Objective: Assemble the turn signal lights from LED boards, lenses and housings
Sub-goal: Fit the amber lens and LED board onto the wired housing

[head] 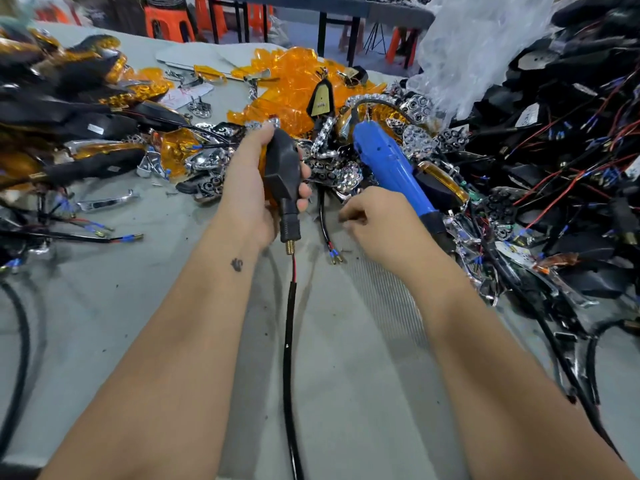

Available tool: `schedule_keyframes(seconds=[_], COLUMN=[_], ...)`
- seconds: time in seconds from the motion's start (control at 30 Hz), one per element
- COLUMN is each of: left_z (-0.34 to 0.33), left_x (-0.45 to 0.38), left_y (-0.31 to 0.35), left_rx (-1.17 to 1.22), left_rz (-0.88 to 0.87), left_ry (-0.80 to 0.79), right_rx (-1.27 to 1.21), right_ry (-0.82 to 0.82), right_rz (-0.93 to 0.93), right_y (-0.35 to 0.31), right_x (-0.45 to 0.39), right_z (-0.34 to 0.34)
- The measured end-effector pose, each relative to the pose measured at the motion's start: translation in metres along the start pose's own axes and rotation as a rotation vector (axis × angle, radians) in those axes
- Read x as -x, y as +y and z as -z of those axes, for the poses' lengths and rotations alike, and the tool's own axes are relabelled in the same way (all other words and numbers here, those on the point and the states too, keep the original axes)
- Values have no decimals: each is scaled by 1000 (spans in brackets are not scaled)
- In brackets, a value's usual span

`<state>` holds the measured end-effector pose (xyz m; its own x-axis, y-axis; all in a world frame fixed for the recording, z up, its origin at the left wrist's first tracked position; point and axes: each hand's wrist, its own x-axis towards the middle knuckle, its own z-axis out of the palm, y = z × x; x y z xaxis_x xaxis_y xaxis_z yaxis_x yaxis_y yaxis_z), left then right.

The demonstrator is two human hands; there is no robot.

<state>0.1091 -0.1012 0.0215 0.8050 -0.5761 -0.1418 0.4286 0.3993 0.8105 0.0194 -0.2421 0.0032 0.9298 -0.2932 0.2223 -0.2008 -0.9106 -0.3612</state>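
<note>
My left hand grips a black turn signal housing upright over the table, stem down, with a brass tip and a red-and-black wire hanging from it toward me. My right hand hovers low over the table with its fingers curled and pinched together near a loose black lead with blue connectors; whether it holds something small I cannot tell. A blue electric screwdriver lies just beyond the right hand. Amber lenses and chrome LED reflector boards are heaped behind.
Finished amber-and-black lights pile up at the left. Black housings with red and black wires are heaped at the right under a clear plastic bag. Grey table cloth lies between my arms. Orange stools stand beyond.
</note>
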Motion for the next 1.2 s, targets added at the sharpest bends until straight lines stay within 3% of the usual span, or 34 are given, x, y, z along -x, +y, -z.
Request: schedule_keyframes(seconds=[0.07,0.23,0.33,0.43,0.63,1.03,1.2], left_z=[-1,0,-1,-4,-8,-14,-16], left_x=[1,5,4,-2,-15,-15,-9], left_y=[-1,-4,-7,-9,-16,-21,-20], left_rx=[52,194,199,189,75,-122,-46], left_rz=[20,89,81,73,43,-2,38], left_ry=[-84,-484,-581,-524,-347,-191,-164], right_rx=[-2,33,-198,-375,-477,-527,-519], right_ry=[19,67,126,166,189,113,235], right_rz=[-18,31,18,-9,-66,-24,-22], right_y=[-1,-2,-3,-2,1,-3,-3], right_x=[-1,0,4,6,-1,4,10], right_z=[-1,-9,-10,-11,-13,-14,-12])
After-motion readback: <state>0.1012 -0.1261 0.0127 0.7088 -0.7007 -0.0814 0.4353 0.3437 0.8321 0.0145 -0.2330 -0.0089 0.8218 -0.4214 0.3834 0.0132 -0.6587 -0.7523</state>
